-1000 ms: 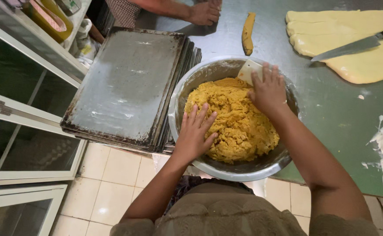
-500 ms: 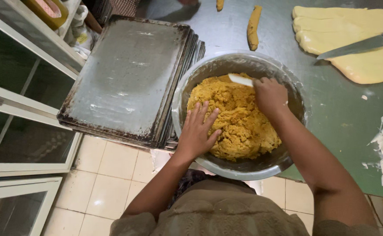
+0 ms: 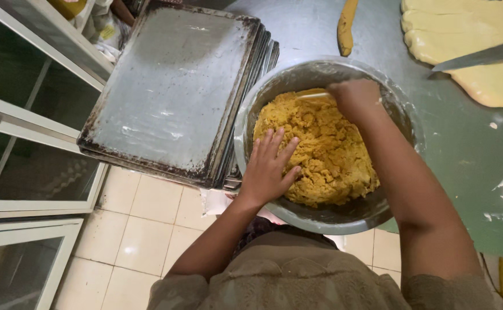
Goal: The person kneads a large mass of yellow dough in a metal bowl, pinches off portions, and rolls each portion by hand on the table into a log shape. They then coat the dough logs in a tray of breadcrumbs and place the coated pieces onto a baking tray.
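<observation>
The yellow crumbly dough [image 3: 320, 155] lay in the metal bowl [image 3: 320, 215], overhanging the table edge [image 3: 464, 172]; left hand [image 3: 266, 169] pressed flat, open, right hand [image 3: 355, 97] closed around a scraper [image 3: 311, 95]; hard pressing could have tipped the bowl
</observation>
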